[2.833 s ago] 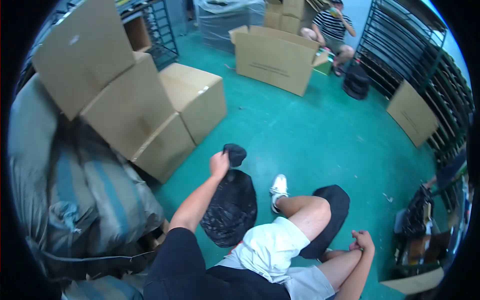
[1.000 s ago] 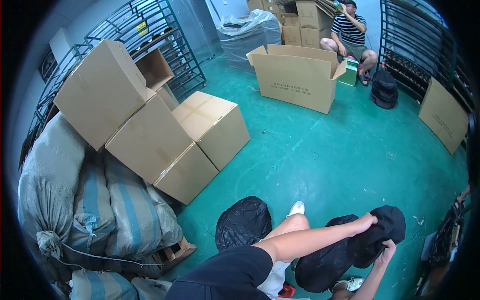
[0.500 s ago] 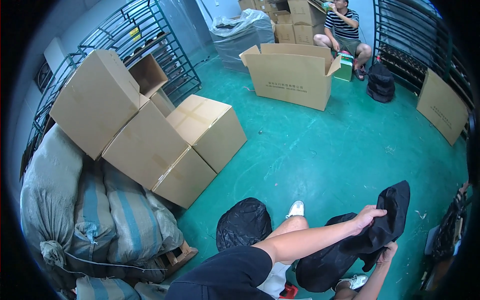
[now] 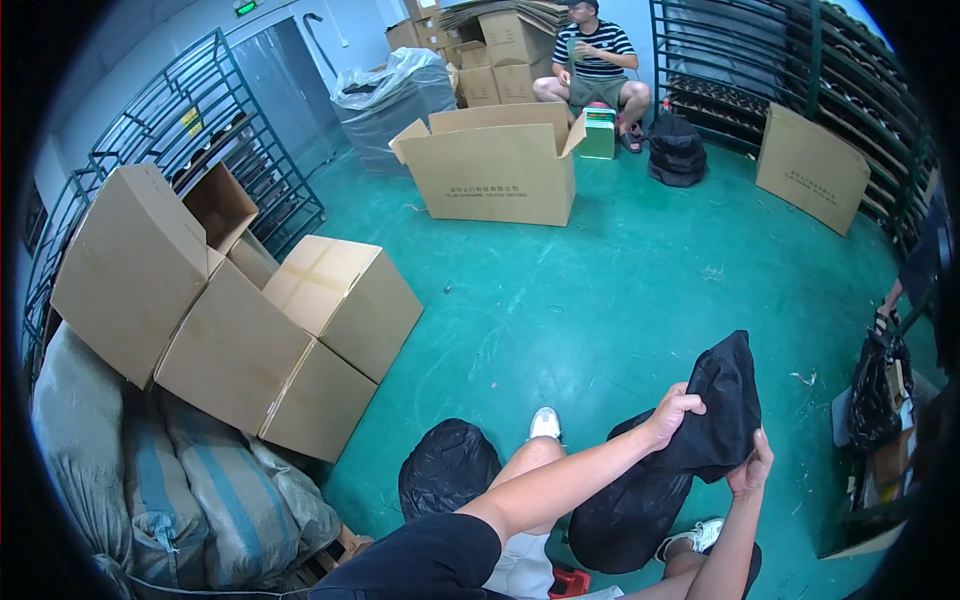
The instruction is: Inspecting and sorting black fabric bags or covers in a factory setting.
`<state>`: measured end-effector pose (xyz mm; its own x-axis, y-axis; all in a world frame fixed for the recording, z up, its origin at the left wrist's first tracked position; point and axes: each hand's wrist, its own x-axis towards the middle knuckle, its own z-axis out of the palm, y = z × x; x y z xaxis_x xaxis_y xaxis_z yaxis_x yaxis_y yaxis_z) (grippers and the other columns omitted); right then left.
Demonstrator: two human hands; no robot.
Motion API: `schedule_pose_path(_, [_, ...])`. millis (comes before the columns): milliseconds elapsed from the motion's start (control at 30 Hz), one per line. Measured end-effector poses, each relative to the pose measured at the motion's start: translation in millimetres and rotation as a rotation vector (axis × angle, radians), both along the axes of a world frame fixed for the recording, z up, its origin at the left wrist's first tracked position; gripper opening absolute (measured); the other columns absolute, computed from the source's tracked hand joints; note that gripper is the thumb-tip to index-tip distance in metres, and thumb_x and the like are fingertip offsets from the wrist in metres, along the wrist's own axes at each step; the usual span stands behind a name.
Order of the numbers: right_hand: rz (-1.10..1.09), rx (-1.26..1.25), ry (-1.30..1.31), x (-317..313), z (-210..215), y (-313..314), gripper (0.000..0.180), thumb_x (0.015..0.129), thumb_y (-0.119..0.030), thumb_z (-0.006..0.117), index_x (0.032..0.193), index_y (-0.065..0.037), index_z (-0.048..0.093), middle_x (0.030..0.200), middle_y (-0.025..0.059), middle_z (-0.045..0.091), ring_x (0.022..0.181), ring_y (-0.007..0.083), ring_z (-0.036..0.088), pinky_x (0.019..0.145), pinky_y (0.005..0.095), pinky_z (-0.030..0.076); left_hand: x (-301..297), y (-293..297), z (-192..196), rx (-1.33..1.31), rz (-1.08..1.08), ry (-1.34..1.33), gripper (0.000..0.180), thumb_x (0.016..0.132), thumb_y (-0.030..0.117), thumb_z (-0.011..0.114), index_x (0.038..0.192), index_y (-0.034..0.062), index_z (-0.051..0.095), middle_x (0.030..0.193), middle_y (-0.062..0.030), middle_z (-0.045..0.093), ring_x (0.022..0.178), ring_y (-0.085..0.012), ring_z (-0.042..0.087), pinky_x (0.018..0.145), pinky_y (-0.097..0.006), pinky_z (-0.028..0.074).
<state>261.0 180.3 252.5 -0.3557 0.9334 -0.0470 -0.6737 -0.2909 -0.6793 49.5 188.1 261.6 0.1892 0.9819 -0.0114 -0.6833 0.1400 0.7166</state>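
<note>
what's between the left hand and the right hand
In the head view, a black cloth lies between them: the left hand grips it, and the right hand is at its edge.

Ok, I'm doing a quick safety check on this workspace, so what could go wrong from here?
The black cloth might slip: the left hand pinches one side, while the right hand looks less firmly closed at the lower edge.

The black bundle on the floor lies close to a white shoe, so a shifted foot could catch it.
</note>
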Motion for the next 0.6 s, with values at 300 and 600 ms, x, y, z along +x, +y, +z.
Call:
schedule_pose_path(300, [-0.015,-0.027,0.077,-6.2,3.7,-0.1,0.047,0.082,-0.009,0.055,0.127,0.005,0.051,0.123,0.0177,0.061,0.111,0.0315,0.061,0.098,0.0426,0.049,5.5,-12.4,32.9,-0.141,-0.233,-0.367,0.057,0.099,0.05,0.04,0.122,0.0002,0.057,0.118,-0.0133,0.064,0.103,-0.0198,0.064,0.097,-0.034,0.047])
schedule_pose_path(600, [-0.076,-0.243,0.11,13.4,-13.2,6.4,0.04,0.078,-0.011,0.043,0.108,0.005,0.063,0.113,0.0177,0.066,0.101,0.0312,0.064,0.095,0.0425,0.05,25.3,-10.2,18.9,-0.218,-0.326,-0.271,0.046,0.097,0.044,0.048,0.115,0.0038,0.062,0.11,-0.01,0.067,0.094,-0.017,0.065,0.084,-0.031,0.052])
